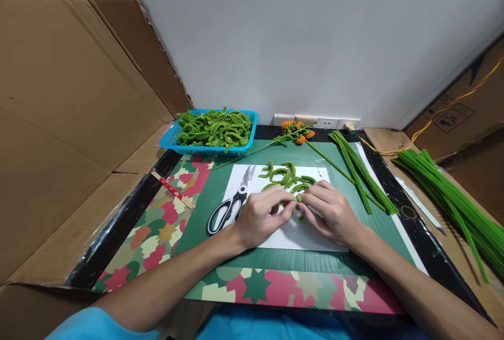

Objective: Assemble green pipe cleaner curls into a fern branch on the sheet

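Observation:
Fingertips of my left hand [265, 215] and my right hand [331, 211] meet over a white sheet [283, 237]. Both pinch a short green pipe cleaner [298, 199], mostly hidden by the fingers. Just beyond them, several curled green pipe cleaner pieces [280, 174] lie loose on the sheet. Black-handled scissors [224, 214] rest beside my left hand, blades slightly apart and pointing away from me.
A blue basket [167, 140] heaped with bent green pieces stands at the back left. Orange pipe-cleaner flowers [293, 130] lie at the back. Long green pipe cleaners [360, 172] are on the right, with a bigger bundle [449, 198] farther out. Wrapped chopsticks [173, 190] lie left.

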Motion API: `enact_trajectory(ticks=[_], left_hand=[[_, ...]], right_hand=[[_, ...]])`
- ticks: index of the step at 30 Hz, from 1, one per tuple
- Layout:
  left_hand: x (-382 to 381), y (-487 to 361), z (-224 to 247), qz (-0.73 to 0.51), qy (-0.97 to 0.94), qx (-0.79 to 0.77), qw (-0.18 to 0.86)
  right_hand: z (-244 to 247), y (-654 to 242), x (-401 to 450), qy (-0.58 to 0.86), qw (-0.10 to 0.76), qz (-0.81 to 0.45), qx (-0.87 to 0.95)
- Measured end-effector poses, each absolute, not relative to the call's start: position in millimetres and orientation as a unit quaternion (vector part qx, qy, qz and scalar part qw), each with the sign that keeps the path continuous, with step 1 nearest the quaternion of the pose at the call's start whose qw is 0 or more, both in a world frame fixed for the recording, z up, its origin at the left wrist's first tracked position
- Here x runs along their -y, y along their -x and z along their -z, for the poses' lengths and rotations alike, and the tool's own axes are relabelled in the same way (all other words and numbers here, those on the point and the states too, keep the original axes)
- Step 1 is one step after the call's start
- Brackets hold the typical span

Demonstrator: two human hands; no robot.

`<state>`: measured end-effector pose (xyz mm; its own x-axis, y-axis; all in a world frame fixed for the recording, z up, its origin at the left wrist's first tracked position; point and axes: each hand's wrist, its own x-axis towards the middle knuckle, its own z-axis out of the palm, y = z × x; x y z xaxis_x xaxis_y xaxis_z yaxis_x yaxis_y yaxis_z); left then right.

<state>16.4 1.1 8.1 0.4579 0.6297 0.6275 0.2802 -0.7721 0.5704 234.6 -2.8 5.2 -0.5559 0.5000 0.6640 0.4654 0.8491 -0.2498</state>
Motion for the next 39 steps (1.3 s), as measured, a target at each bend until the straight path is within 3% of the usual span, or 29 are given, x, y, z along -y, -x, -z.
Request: enact_trajectory(ticks=[9, 14, 25, 31, 39], left_hand=[[-1, -15, -9, -0.436, -0.836, -0.26, 0.21], [-1, -15, -9, -0.43, -0.838, -0.254, 0.221], [-2, -14, -8, -0.434, -0.814, -0.271, 0.276], [-1, -12, -4, -0.457, -0.798, -0.31, 0.241], [-2, -13, -3, -0.454, -0.807, -0.292, 0.239]], right_hand=[[-7, -234, 6, 0.279, 0.431, -0.124, 0.849], [-7, -233, 5, 0.28, 0.416, -0.128, 0.856], [-6, -233, 6, 0.282, 0.441, -0.067, 0.849], [-2, -231, 4, 0.253, 0.496, -0.024, 0.83], [2, -236, 1, 0.246, 0.455, 0.095, 0.851]])
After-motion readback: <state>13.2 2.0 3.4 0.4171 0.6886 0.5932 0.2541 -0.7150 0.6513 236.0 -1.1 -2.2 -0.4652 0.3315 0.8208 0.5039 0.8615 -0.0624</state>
